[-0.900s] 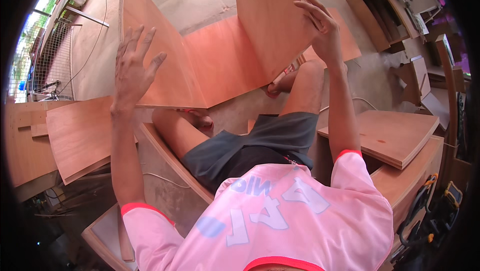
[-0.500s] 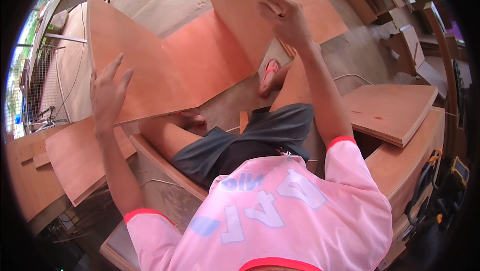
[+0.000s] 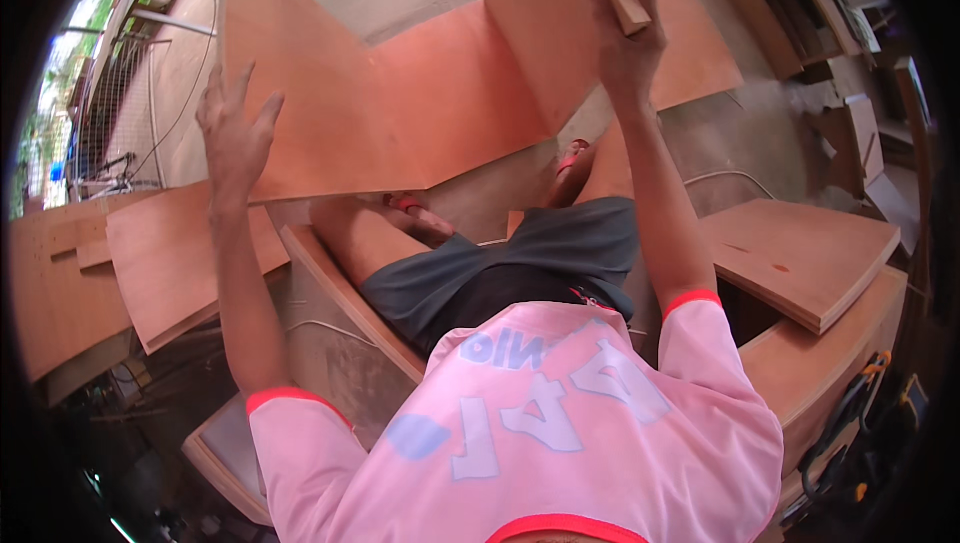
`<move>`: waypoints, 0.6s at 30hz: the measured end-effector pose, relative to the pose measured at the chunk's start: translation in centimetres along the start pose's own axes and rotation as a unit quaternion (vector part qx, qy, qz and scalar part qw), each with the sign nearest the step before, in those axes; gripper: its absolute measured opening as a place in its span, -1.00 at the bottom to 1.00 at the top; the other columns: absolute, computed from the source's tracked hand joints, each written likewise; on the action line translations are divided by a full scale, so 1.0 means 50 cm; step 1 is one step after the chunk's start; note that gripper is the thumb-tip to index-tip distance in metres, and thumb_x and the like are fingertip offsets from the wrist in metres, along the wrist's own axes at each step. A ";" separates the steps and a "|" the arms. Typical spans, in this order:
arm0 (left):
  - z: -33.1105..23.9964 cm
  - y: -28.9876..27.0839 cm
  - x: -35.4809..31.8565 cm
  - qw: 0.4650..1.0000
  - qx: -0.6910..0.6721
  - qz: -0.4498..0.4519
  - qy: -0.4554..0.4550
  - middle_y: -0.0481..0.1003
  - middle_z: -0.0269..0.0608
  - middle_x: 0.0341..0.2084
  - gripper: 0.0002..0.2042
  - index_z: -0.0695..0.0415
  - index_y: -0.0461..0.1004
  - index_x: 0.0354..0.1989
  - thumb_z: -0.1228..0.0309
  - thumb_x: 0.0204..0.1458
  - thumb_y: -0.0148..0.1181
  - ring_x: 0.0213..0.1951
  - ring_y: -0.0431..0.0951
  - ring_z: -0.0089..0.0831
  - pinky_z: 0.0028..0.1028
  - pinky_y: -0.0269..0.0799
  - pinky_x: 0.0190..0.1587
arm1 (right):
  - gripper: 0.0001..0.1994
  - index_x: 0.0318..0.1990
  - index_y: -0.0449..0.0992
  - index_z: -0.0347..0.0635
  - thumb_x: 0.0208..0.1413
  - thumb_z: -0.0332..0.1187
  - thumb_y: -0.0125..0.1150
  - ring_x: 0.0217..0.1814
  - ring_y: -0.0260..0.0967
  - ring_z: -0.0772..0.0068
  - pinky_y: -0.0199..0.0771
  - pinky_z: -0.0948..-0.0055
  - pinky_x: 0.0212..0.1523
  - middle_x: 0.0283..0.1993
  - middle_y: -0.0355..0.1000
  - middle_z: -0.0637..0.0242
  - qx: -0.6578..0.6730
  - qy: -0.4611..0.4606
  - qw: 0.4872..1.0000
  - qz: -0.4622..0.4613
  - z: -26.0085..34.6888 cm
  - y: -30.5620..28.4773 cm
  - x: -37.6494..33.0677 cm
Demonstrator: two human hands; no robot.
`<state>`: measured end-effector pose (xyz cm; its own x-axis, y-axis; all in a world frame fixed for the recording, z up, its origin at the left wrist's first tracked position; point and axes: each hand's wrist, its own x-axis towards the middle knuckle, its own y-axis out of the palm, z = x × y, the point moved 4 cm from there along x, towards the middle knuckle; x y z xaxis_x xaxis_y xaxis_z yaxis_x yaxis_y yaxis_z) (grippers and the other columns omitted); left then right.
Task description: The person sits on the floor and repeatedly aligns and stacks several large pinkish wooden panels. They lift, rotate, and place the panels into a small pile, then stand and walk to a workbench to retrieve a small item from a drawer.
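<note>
L hand [image 3: 232, 138] flat, grip released, on plywood panel [image 3: 340, 113] edge; R hand [image 3: 622, 38] clenched on panel top edge.

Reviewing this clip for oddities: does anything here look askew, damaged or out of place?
Nothing looks damaged. The plywood assembly stands tilted, propped by the left hand and right hand, over the person's legs. Loose boards lie around.

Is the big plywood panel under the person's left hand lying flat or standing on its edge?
Standing on edge, tilted: the plywood panel rises from the floor, with the left hand spread on its face.
</note>
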<state>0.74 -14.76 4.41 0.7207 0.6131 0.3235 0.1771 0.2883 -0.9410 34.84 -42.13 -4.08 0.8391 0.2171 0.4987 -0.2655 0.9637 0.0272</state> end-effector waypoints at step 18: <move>0.041 0.028 -0.005 0.986 -0.061 0.077 -0.134 0.18 0.16 0.40 -0.31 0.08 0.12 0.48 0.27 0.14 0.14 0.24 0.42 0.16 -0.10 0.36 0.29 | -0.55 0.23 0.50 -0.29 0.19 -0.39 0.34 0.04 0.47 0.53 0.46 0.47 0.08 0.08 0.55 0.29 -0.024 0.032 0.994 0.098 0.032 0.012 -0.019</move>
<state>-0.57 -13.00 3.23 0.5455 0.8198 0.1745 0.1699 0.0957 -0.9808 33.13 -42.00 -3.13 0.8023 0.4092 0.4347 -0.4052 0.9080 -0.1068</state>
